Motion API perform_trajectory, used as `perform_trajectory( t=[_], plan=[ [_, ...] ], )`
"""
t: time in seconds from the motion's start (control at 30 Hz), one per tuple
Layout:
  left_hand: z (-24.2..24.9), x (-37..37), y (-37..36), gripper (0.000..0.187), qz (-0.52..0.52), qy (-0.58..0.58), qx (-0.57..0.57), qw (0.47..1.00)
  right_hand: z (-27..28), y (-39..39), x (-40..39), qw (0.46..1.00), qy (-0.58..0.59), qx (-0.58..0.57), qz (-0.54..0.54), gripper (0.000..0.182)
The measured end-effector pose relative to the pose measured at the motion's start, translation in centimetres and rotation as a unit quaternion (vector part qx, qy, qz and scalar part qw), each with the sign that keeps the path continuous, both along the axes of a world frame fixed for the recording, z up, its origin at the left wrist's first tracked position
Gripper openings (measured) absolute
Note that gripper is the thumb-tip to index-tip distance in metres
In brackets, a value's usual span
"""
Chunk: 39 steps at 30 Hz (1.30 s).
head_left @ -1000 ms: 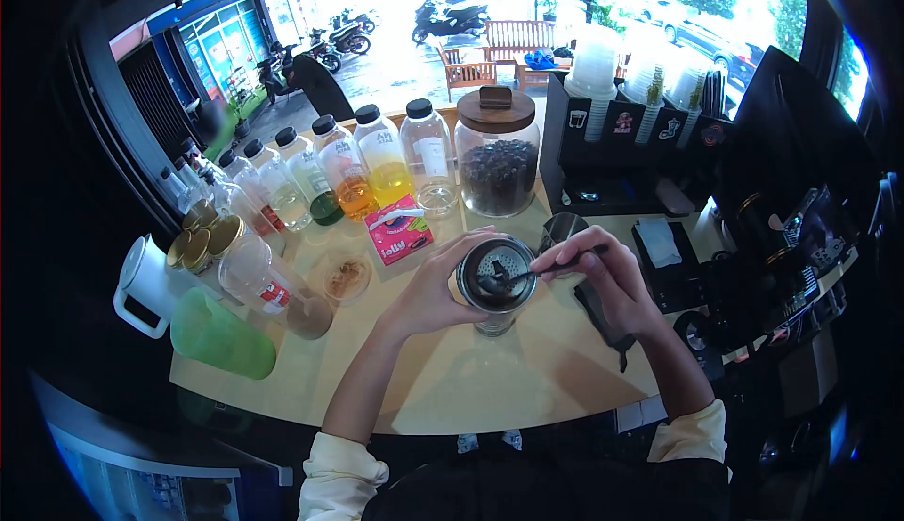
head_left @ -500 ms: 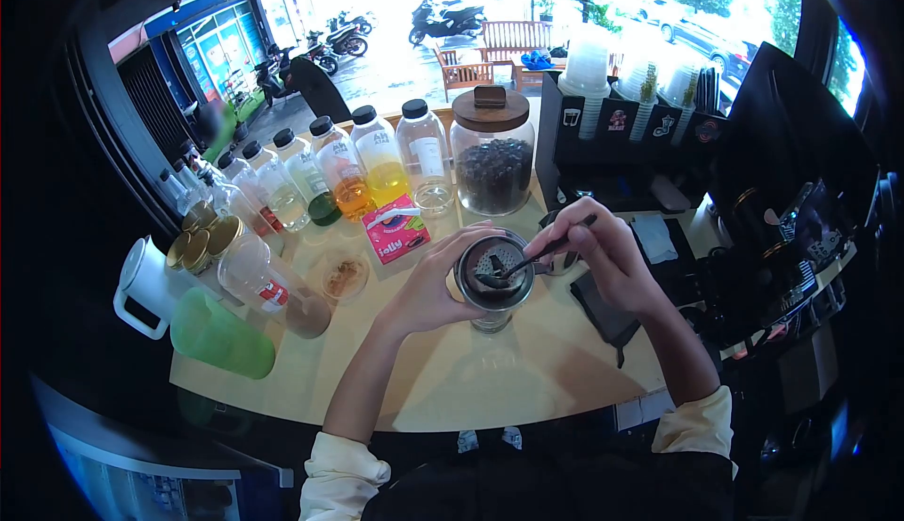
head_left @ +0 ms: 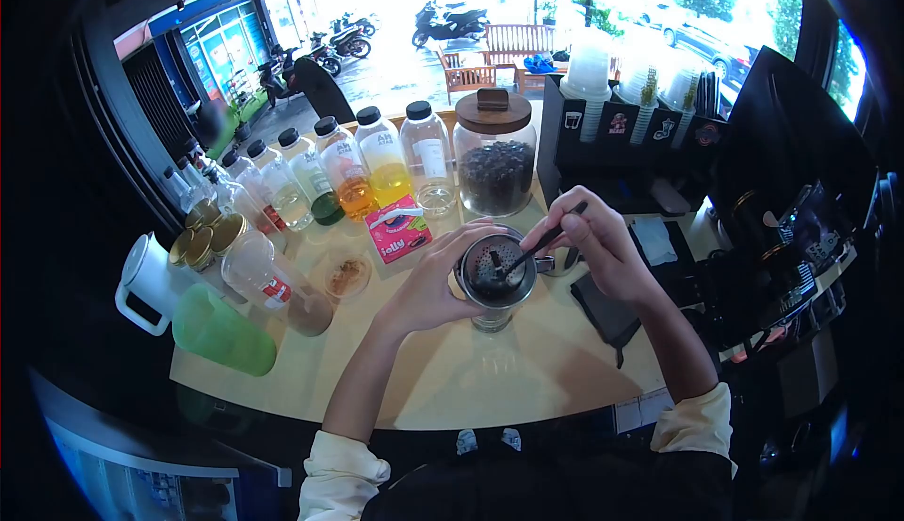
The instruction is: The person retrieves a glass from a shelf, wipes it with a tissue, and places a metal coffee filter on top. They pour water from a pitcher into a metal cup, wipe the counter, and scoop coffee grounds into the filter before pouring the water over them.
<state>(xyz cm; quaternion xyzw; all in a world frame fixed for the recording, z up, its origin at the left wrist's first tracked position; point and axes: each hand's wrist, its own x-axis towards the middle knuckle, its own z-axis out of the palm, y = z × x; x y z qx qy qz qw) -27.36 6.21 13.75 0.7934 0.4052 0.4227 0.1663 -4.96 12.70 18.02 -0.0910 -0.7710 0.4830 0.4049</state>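
My left hand is wrapped round the left side of a metal strainer cup with a perforated inside and dark matter in it. Beneath the cup stands a clear glass on the table. From the right, my right hand grips a dark spoon by its handle, its bowl end down inside the strainer. A pink box marked "jolly" lies just beyond my left hand. Left of that hand is a small clear tub with brown powder.
Capped bottles line the back beside a wooden-lidded jar of dark pieces. At the left stand a green tumbler, a clear pitcher and a white jug. A black cloth and a cup rack are at the right.
The spoon has tipped more upright, its bowl end lower in the strainer. My right hand has shifted slightly up with it, and my left hand keeps its hold.
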Motion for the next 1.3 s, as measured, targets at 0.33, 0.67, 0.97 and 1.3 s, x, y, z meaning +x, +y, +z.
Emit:
perform_trajectory(
  t=[0.33,0.67,0.97,1.3],
  plan=[
    [0.3,-0.1,-0.2,0.082,0.006,0.020,-0.003,1.000,1.2,0.4,-0.1,0.998,-0.055,0.025,0.012,0.021],
    [0.4,-0.3,0.1,0.083,0.019,0.039,-0.004,0.999,2.8,1.0,-0.8,0.995,-0.090,0.031,0.026,0.015],
    [-0.2,-0.7,0.8,0.086,0.048,0.041,-0.013,0.998,1.7,0.9,-1.7,0.997,-0.072,0.019,0.029,0.017],
    [-0.1,-0.6,0.7,0.087,0.063,0.033,-0.040,0.997,0.9,0.9,-1.8,0.999,-0.045,-0.019,0.014,0.019]
  ],
)
